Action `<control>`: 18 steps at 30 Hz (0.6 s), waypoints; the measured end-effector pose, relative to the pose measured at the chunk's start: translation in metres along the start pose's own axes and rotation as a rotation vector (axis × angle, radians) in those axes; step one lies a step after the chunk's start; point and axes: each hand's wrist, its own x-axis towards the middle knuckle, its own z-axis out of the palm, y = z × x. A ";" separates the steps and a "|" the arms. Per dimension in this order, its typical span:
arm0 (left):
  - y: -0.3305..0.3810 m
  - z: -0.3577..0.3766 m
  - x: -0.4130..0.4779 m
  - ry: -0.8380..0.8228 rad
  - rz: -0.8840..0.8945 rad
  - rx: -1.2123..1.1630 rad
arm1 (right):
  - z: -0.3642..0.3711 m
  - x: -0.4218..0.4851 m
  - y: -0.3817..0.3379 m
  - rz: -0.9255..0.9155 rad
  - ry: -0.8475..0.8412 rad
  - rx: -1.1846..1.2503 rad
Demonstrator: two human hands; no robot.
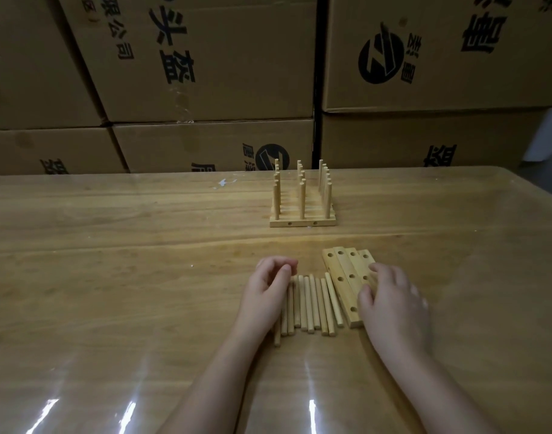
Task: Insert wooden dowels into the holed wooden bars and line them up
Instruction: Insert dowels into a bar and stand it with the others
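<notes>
Rolling is the risk: the left hand (266, 285), loosely curled and holding nothing, rests on the left of the loose dowels (310, 305), and a nudge could scatter them. Just right of them, pale three-holed bars (346, 274) lie side by side under the right hand (393, 305), whose relaxed fingers touch them without gripping.

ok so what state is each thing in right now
finished bars, dowels upright, lined up
loose dowels, lying flat, side by side
empty bars, lying flat, holes unfilled
left hand, loosely curled, holding nothing
right hand, resting on empty bars
</notes>
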 end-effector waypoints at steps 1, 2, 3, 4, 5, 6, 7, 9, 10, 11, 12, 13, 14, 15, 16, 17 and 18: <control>-0.001 0.000 0.000 -0.004 -0.006 -0.023 | 0.000 0.001 0.001 0.010 0.007 0.033; -0.001 0.000 0.000 -0.005 -0.014 -0.054 | -0.001 0.002 0.002 0.030 0.010 0.075; -0.002 0.001 0.000 -0.005 -0.024 -0.080 | -0.002 0.003 0.004 0.054 0.012 0.125; -0.003 0.001 0.001 -0.008 -0.032 -0.091 | -0.003 0.004 0.005 0.075 0.012 0.177; -0.003 0.001 0.002 -0.015 -0.039 -0.088 | -0.004 0.005 0.007 0.090 0.010 0.220; -0.004 0.001 0.002 -0.019 -0.047 -0.081 | -0.004 0.006 0.008 0.098 0.009 0.247; -0.004 0.001 0.003 -0.020 -0.050 -0.078 | -0.004 0.007 0.010 0.100 0.009 0.264; -0.005 0.001 0.003 -0.011 -0.050 -0.087 | -0.005 0.011 0.014 0.111 0.006 0.293; -0.004 0.000 0.003 -0.006 -0.051 -0.093 | -0.006 0.012 0.016 0.127 -0.001 0.302; -0.004 0.000 0.003 -0.003 -0.053 -0.096 | -0.007 0.013 0.018 0.142 -0.008 0.299; -0.004 0.000 0.003 -0.003 -0.055 -0.093 | -0.009 0.014 0.019 0.148 -0.007 0.281; -0.004 0.000 0.003 -0.007 -0.056 -0.084 | -0.009 0.014 0.020 0.139 0.010 0.249; -0.004 0.001 0.003 -0.012 -0.059 -0.071 | -0.009 0.014 0.021 0.116 0.040 0.206; -0.005 0.002 0.003 -0.015 -0.062 -0.062 | -0.008 0.013 0.021 0.085 0.068 0.155; -0.005 0.002 0.003 -0.015 -0.063 -0.059 | -0.007 0.012 0.022 0.060 0.078 0.104; -0.005 0.003 0.003 -0.012 -0.062 -0.059 | -0.006 0.012 0.022 0.046 0.064 0.058; -0.005 0.003 0.003 -0.010 -0.061 -0.059 | -0.004 0.012 0.022 0.043 0.038 0.021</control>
